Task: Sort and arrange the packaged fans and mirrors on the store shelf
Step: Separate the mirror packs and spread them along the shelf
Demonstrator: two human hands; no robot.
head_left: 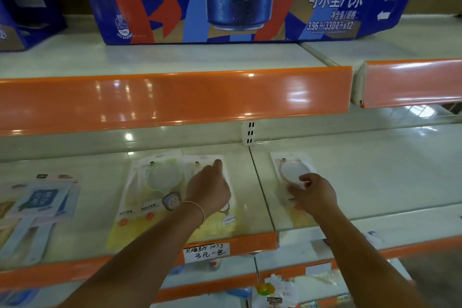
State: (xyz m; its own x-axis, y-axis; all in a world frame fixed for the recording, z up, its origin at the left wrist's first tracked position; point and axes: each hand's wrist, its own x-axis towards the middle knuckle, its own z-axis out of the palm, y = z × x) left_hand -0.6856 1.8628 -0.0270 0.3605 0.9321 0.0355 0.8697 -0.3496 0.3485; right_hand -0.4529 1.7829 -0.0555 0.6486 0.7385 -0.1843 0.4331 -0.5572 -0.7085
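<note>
From the head view I have both hands out over the middle shelf (pixel 250 222). My right hand (pixel 313 194) lies on a lone packaged mirror (pixel 291 172) on the right-hand shelf section, fingers curled at the rim of its pale oval face; whether they actually pinch the pack I cannot tell. That pack's long axis runs from the shelf back toward me, handle end nearest my wrist, so the right hand is plainly the nearer one and any pull comes straight toward me. My left hand (pixel 208 189) presses on another mirror pack (pixel 226 215) in the left section, one finger stretched toward its top edge. Just beside it lies a green-rimmed mirror pack (pixel 163 175) with one more tucked under its left side. So I count four mirror packs. Far left sits a pile of packaged fans (pixel 41 199), at least three, overlapped.
</note>
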